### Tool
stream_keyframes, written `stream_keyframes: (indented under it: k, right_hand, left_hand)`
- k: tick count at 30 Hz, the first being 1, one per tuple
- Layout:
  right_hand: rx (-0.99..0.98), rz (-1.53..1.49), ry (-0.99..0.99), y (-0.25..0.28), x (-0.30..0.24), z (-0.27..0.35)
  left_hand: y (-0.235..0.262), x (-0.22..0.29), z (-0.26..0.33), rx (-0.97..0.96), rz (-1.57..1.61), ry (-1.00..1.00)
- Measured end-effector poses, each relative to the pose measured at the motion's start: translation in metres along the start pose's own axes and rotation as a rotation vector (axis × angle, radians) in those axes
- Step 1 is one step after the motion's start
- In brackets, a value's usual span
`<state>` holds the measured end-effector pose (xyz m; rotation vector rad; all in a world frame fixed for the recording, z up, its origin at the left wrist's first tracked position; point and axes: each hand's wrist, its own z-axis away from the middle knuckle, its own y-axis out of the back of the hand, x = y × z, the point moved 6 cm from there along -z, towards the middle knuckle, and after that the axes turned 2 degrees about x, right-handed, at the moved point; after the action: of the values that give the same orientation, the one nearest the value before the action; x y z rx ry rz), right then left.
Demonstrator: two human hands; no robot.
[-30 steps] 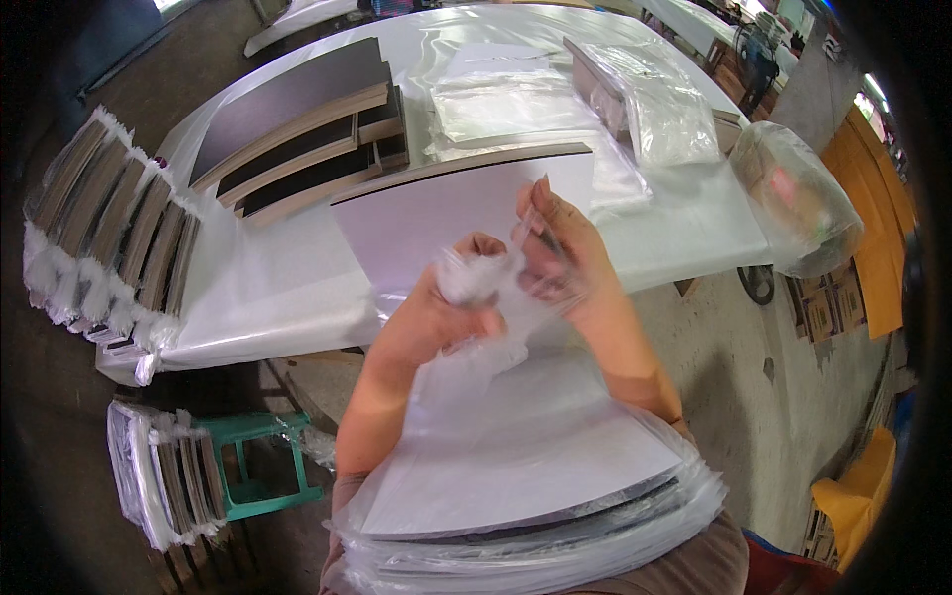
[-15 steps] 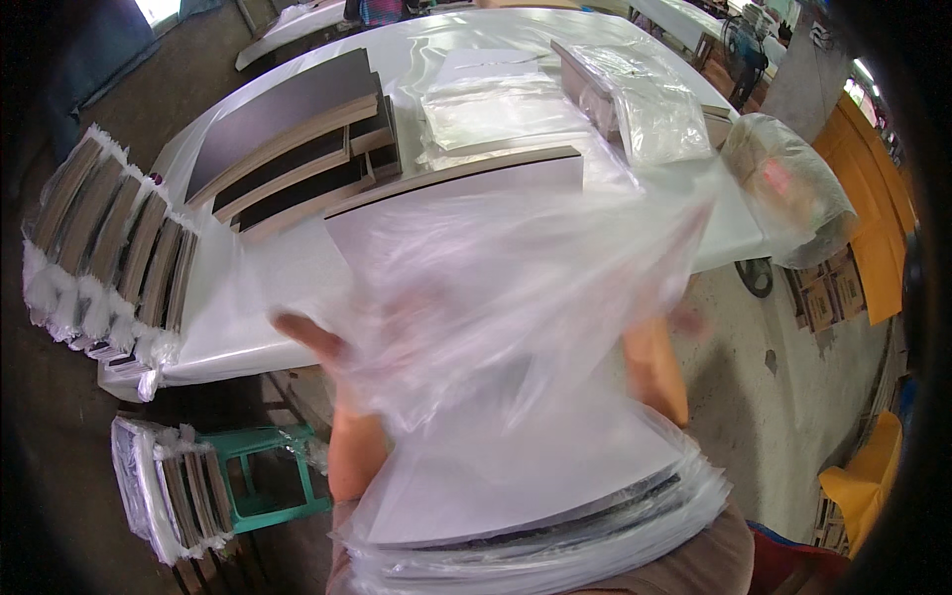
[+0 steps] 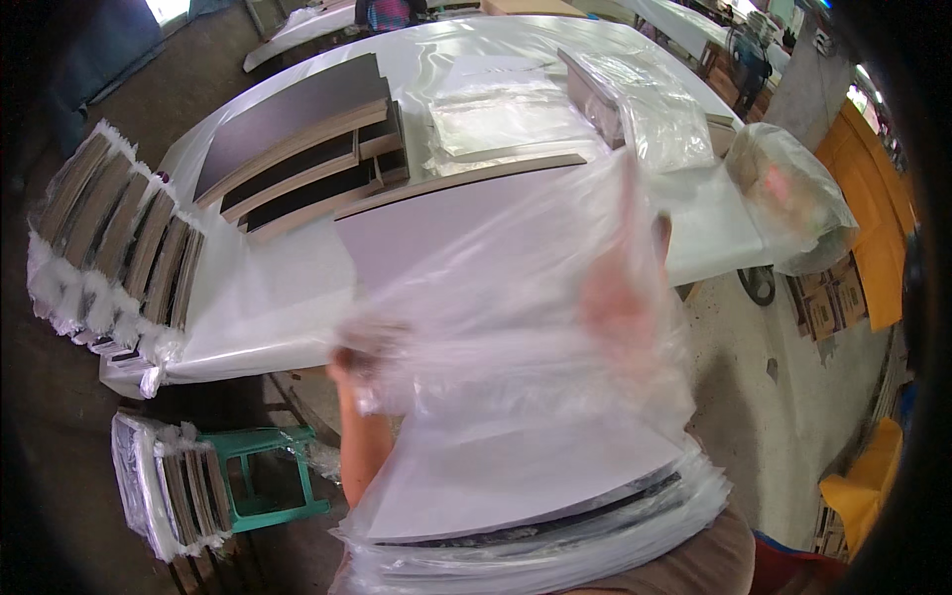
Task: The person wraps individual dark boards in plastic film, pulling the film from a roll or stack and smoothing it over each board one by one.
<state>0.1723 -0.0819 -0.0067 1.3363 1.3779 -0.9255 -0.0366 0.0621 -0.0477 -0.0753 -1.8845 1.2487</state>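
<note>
A clear plastic bag point(image 3: 496, 288) is stretched between my hands above my lap, blurred by motion. At its left edge, my left hand point(image 3: 349, 367) is closed on the film, its fingertips partly smeared. My right hand point(image 3: 615, 302) shows hazily through the film on the right side, gripping the bag; some of its fingers are hidden. Behind the bag, a pale flat board point(image 3: 446, 213) with a brown far edge slopes from the table toward me. Across my lap lies a stack of pale sheets or boards in clear plastic point(image 3: 526, 486).
Dark-faced boards point(image 3: 297, 109) are stacked on the white-covered table point(image 3: 268, 297). Clear plastic bags point(image 3: 511, 119) lie farther back, beside a wrapped board point(image 3: 664, 124). Wrapped bundles point(image 3: 114, 238) line the left edge. A green stool point(image 3: 268, 476) holds another wrapped bundle point(image 3: 178, 486).
My right hand has moved up and left, and my left hand slightly right and down. The plastic film has shifted and spread differently between them. The stack on my lap stays put.
</note>
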Motion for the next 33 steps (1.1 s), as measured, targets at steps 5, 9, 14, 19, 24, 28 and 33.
stream_keyframes:
  k: [5,9,14,19,24,28,33]
  right_hand:
    - [0.151,0.055,0.009,0.024,-0.009,0.002]
    - [0.719,0.319,-0.057,0.066,-0.019,-0.004]
    - [1.039,1.192,0.086,0.079,-0.024,-0.023]
    - [1.156,1.035,0.161,0.047,-0.021,0.022]
    - [0.929,1.161,0.439,0.011,-0.083,0.054]
    - [0.304,0.037,-0.132,0.026,-0.069,0.053]
    - [0.305,-0.323,-0.564,0.02,0.023,0.08]
  left_hand:
    - [0.054,0.07,-0.022,-0.075,-0.598,-0.01]
    - [-0.017,0.075,-0.04,0.022,-0.856,-0.321]
    - [-0.054,0.064,-0.059,0.293,-1.85,-0.821]
    - [-0.02,0.044,0.001,0.168,-1.752,-1.238]
    - [-0.044,0.082,0.045,-0.129,-1.49,-0.712]
    - [-0.032,0.071,0.024,-0.347,-1.407,-0.465]
    - [0.037,-0.017,0.023,-0.124,-0.849,0.739]
